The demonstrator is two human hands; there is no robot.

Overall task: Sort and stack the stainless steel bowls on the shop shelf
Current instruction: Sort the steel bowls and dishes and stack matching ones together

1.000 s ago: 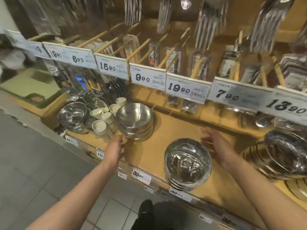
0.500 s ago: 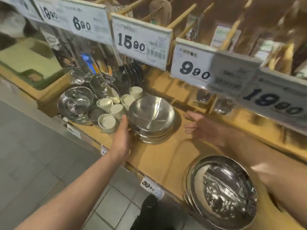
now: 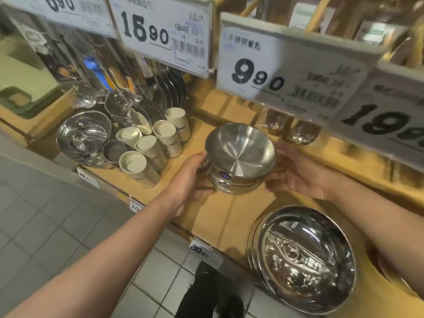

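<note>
Fingers of the left hand (image 3: 191, 180) curl against the nine o'clock side of the small stack of brushed stainless steel bowls (image 3: 239, 157), gripping it; the right hand (image 3: 298, 173) cups the three o'clock side, palm up, fingers loosely bent round the lower rims. The stack sits between both palms at the centre of the wooden shop shelf (image 3: 213, 216), and whether it rests on the board or is just clear of it cannot be told. Slippage looks the likeliest trouble: smooth nested steel, squeezed unevenly, could tilt and let the top bowl slide off. At ten o'clock, near the left knuckles, stand cream-lidded steel cups (image 3: 146, 148) that a sideways swing could knock. At five o'clock lies a larger pile of mirror-polished steel bowls (image 3: 302, 260), well apart.
</note>
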